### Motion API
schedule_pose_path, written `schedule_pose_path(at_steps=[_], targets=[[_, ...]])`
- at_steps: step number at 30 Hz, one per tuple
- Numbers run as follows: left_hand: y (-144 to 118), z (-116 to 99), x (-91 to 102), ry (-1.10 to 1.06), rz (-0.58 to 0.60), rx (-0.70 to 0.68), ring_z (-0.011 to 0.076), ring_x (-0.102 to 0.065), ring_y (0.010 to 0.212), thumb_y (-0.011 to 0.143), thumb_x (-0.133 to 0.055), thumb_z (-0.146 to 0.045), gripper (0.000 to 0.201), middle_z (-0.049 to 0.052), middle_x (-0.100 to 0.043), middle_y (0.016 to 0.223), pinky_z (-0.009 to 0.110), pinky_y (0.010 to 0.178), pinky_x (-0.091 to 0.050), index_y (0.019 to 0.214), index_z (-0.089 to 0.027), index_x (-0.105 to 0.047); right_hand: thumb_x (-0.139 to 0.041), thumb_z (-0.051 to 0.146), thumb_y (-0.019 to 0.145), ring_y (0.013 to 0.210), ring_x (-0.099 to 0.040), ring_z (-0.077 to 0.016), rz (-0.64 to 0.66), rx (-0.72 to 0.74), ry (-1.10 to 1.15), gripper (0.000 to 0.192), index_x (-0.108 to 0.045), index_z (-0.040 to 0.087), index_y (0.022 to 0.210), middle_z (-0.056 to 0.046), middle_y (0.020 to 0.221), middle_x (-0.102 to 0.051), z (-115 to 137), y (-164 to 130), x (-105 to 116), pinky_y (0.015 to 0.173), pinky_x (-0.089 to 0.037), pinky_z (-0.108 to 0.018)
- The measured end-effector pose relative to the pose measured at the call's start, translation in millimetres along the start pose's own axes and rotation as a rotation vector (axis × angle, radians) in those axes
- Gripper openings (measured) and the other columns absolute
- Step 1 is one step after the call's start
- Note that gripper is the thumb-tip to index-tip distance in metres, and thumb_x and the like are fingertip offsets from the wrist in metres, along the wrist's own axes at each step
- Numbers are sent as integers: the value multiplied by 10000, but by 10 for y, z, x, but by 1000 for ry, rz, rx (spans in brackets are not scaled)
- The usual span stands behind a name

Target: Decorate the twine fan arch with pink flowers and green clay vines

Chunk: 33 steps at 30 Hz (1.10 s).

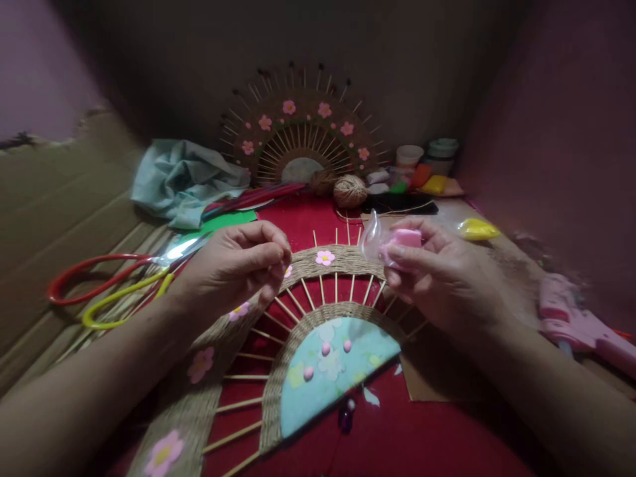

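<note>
Two hands meet at the centre of the frame above a half-round woven fan point(318, 265) on the red cloth. The right hand point(442, 275) pinches a pink clay block point(405, 238) in clear wrap. The left hand point(238, 262) has its fingertips pressed together (what they pinch is too small to tell). Scissors point(114, 285) lie at left.

Pink clay point(405, 238) in clear wrap. Tan woven fan point(278, 344) with pink yellow-centred flowers, pale sticks, light blue centre dotted pink. Red mat point(397, 430). Red and yellow scissors point(106, 291). Pale teal cloth point(181, 179). Green sheet point(231, 220). Pink glue gun point(581, 324). Yellow packet point(477, 230).
</note>
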<state>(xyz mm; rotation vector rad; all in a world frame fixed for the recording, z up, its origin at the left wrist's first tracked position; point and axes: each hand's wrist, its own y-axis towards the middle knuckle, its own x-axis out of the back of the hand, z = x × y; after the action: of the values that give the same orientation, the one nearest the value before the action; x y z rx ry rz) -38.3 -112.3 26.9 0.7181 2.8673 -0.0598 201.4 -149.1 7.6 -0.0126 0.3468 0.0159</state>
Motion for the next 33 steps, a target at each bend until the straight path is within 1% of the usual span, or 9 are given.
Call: schedule_pose_path(at_steps=[4, 8, 12, 17, 20, 22, 25, 28, 33], targets=[[3, -2, -40, -23, 70, 6, 166, -692, 575, 755, -720, -163, 101, 60, -719, 751, 200, 424, -568, 846, -124, -703, -733, 219, 640, 447, -484, -78, -5, -2, 10, 328, -481, 236, 849, 66, 595, -518, -1, 2, -6, 358, -318, -175], [-45, 12, -50, -34, 188, 77, 137, -630, 418, 828, -660, -274, 130, 23, -677, 618, 173, 322, -497, 807, -148, -688, -733, 199, 636, 448, -479, -70, -7, -2, 8, 325, -482, 232, 841, 62, 613, -527, 6, 2, -7, 370, -333, -185], [-68, 20, -18, 25, 143, -29, 83, -592, 412, 725, -743, -137, 75, -20, -640, 582, 129, 365, -487, 748, -150, -673, -712, 193, 658, 448, -477, -71, -2, 4, 6, 297, -482, 234, 841, 63, 604, -519, 1, -3, -3, 371, -330, -187], [-83, 28, -58, 28, 271, 59, 200, -712, 618, 860, -611, -196, 82, 74, -721, 828, 233, 441, -563, 916, -172, -666, -708, 161, 656, 458, -479, -68, -15, 6, 21, 294, -485, 231, 834, 59, 619, -531, 0, -4, -13, 385, -353, -195], [-121, 26, -83, 90, 313, 103, 177, -688, 538, 893, -575, -282, 124, 46, -708, 739, 207, 398, -514, 894, -196, -664, -708, 157, 658, 467, -485, -71, -19, 0, 13, 286, -490, 229, 829, 58, 623, -523, 10, -1, -22, 393, -362, -201], [-142, 15, -86, 263, 281, 45, 122, -647, 516, 833, -659, -246, 76, 10, -672, 659, 178, 444, -499, 796, -188, -691, -707, 154, 657, 469, -486, -71, -21, -1, 16, 282, -492, 227, 825, 59, 620, -517, 16, 0, -26, 394, -363, -200], [-146, -5, -99, 537, 317, -77, 121, -643, 684, 729, -740, -121, 71, 2, -667, 718, 197, 628, -527, 741, -188, -718, -708, 149, 652, 464, -484, -70, -24, 3, 24, 290, -495, 228, 832, 63, 617, -514, 21, -3, -25, 391, -362, -198], [-137, 1, -141, 664, 442, -153, 137, -647, 773, 766, -699, -102, 91, 22, -682, 810, 221, 702, -525, 819, -176, -703, -706, 152, 656, 462, -480, -69, -19, 3, 27, 296, -495, 230, 848, 68, 612, -506, 17, -8, -21, 397, -368, -198], [-164, 74, -207, 804, 535, -282, 131, -652, 796, 837, -639, -131, 87, 40, -688, 859, 213, 715, -516, 911, -166, -670, -713, 159, 657, 467, -480, -67, -1, 6, 26, 300, -486, 226, 842, 69, 603, -514, -4, -5, -17, 408, -376, -192]])
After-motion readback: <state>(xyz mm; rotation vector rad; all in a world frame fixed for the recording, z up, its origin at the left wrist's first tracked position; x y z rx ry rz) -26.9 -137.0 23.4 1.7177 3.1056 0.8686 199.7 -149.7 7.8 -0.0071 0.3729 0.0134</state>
